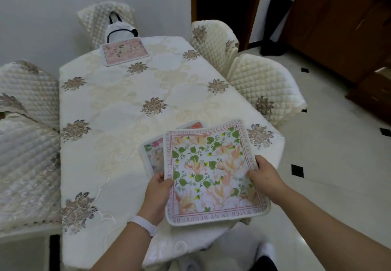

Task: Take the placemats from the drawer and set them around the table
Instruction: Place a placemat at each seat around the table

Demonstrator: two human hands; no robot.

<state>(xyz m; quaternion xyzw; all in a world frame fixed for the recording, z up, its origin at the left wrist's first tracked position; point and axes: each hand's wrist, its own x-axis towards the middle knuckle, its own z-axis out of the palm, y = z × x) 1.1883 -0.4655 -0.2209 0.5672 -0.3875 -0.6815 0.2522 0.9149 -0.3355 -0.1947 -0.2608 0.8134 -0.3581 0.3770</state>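
I stand at a table under a cream embroidered tablecloth (118, 101), with cream quilted chair covers (260, 80) around it. Behind is a plain white wall (42, 6). The glossy white tiled floor (328, 165) has small black diamond insets, and a dark brown wooden door (338, 17) stands to my right.

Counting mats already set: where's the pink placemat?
The pink placemat lies flat at the table's far end, left of centre in the head view, just before the white bag on the far chair.
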